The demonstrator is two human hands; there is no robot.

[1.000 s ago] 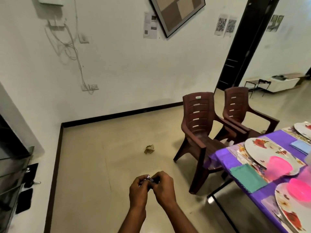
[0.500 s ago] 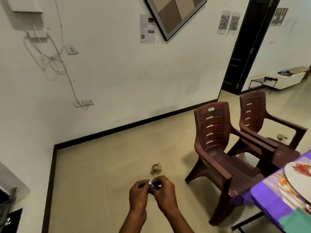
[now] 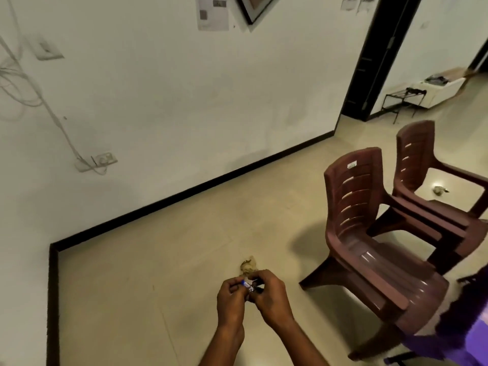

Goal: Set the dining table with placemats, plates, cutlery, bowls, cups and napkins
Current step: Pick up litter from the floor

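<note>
i hold my left hand [image 3: 230, 299] and right hand [image 3: 272, 297] together over the floor, fingers of both curled and pinching a small wrapper-like item [image 3: 249, 285] between them; what it is i cannot tell. the purple tablecloth [image 3: 470, 336] corner lies near right, beside two brown plastic chairs [image 3: 369, 249].

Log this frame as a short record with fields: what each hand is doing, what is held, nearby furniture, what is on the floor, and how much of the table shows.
left hand: left hand pinches a small object together with the other hand
right hand: right hand pinches the same object
held item: small object, bluish and shiny, too small to identify
furniture: near chair, far chair, both brown plastic
floor: crumpled scrap beyond the hands, second scrap behind the chairs
table: only a purple tablecloth corner shows
</note>
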